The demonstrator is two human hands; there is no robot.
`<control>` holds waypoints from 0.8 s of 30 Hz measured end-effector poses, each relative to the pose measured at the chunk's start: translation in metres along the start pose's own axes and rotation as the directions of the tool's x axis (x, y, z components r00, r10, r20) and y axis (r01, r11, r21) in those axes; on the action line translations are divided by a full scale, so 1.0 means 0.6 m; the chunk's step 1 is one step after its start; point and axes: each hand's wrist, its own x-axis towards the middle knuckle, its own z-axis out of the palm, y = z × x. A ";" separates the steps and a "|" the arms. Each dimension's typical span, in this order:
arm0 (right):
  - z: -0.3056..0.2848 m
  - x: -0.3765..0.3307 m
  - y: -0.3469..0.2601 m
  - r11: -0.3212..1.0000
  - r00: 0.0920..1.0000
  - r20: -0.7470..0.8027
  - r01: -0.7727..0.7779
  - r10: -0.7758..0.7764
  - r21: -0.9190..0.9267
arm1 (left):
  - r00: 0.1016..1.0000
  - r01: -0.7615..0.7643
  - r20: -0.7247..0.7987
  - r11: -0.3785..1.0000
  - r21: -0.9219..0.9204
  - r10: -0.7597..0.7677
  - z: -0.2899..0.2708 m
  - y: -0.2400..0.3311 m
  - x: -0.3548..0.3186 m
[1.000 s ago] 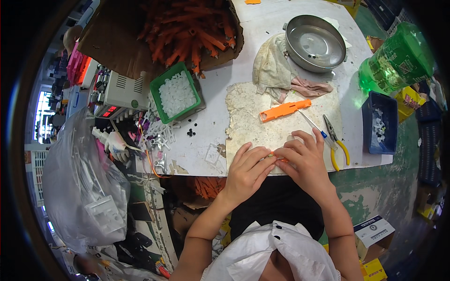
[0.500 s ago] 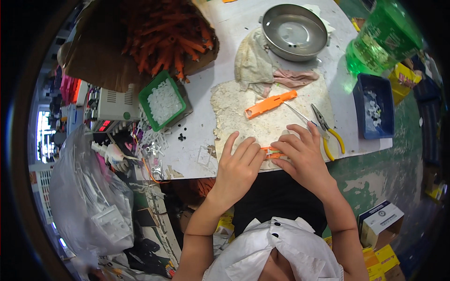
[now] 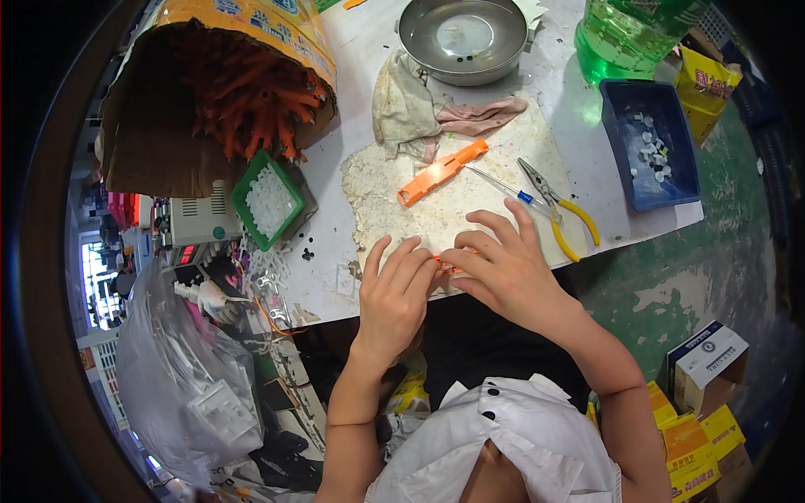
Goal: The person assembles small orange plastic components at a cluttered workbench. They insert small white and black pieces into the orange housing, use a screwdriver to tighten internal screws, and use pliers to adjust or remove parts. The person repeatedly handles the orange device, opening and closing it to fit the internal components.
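Observation:
At the table's front edge, a small orange plastic part (image 3: pixel 447 266) sits between my two hands, mostly hidden by fingers. My left hand (image 3: pixel 392 292) closes on its left end with the fingertips. My right hand (image 3: pixel 513 272) grips the other end with thumb and nearer fingers, its outer fingers raised. Beyond them, a longer orange plastic piece (image 3: pixel 443 173) lies slantwise on a worn, pale mat (image 3: pixel 381 197). To its right is a screwdriver (image 3: pixel 525 198) with a blue collar, its handle near my right fingertips. Pliers with yellow handles (image 3: pixel 591 222) rest beside it, jaws pointing away.
A green tray of white pieces (image 3: pixel 298 205) and a cardboard box of orange parts (image 3: pixel 142 126) stand left. Farther back are a metal bowl (image 3: pixel 465 75) and cloths (image 3: pixel 398 105). Right stand a blue bin (image 3: pixel 641 189) and a green bottle (image 3: pixel 604 50).
The whole scene has shifted left in view as my head turned. My right fingers have lifted and spread, and the small orange part is more covered. Both hands stay at it.

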 end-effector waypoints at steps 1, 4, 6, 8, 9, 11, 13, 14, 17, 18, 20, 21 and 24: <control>0.003 -0.001 0.001 1.000 1.000 -0.002 0.003 -0.003 -0.006 | 1.000 -0.013 0.004 1.000 0.006 0.013 -0.001 0.000 -0.001; 0.011 -0.005 0.003 1.000 1.000 -0.011 0.007 -0.007 -0.015 | 1.000 0.007 0.005 1.000 -0.015 -0.007 -0.004 0.004 0.001; 0.011 -0.008 0.004 1.000 1.000 -0.020 -0.001 0.001 -0.012 | 1.000 0.020 -0.012 1.000 -0.022 -0.020 -0.003 0.005 -0.001; 0.008 -0.011 0.001 1.000 0.999 -0.035 -0.013 0.012 -0.011 | 0.998 0.039 -0.045 0.998 -0.041 -0.041 0.000 0.003 -0.003; 0.007 -0.012 0.000 1.000 0.999 -0.041 -0.019 0.019 -0.011 | 0.996 0.052 -0.067 0.997 -0.057 -0.056 0.001 0.002 -0.005; -0.001 -0.017 0.000 0.999 0.997 -0.066 -0.037 0.035 -0.024 | 0.990 0.082 -0.107 0.991 -0.105 -0.094 0.003 -0.001 -0.008; -0.006 -0.023 0.002 0.998 0.994 -0.090 -0.062 0.059 -0.033 | 0.979 0.119 -0.146 0.979 -0.165 -0.144 0.003 -0.004 -0.012; -0.008 -0.028 0.004 0.996 0.992 -0.103 -0.082 0.078 -0.037 | 0.971 0.151 -0.150 0.965 -0.215 -0.186 0.003 -0.005 -0.016; -0.020 -0.039 0.006 0.990 0.983 -0.140 -0.125 0.114 -0.068 | 0.935 0.224 -0.181 0.905 -0.361 -0.304 0.003 -0.006 -0.024; -0.023 -0.043 0.007 0.987 0.981 -0.147 -0.138 0.125 -0.087 | 0.918 0.235 -0.203 0.880 -0.413 -0.340 0.006 -0.009 -0.027; -0.029 -0.047 0.009 0.981 0.980 -0.154 -0.147 0.127 -0.124 | 0.865 0.274 -0.212 0.782 -0.559 -0.455 0.014 -0.011 -0.032; -0.030 -0.048 0.010 0.979 0.981 -0.154 -0.141 0.119 -0.145 | 0.825 0.297 -0.195 0.700 -0.650 -0.530 0.022 -0.011 -0.034; -0.031 -0.046 0.015 0.974 0.984 -0.151 -0.123 0.094 -0.193 | 0.760 0.261 -0.178 0.544 -0.798 -0.625 0.051 -0.018 -0.044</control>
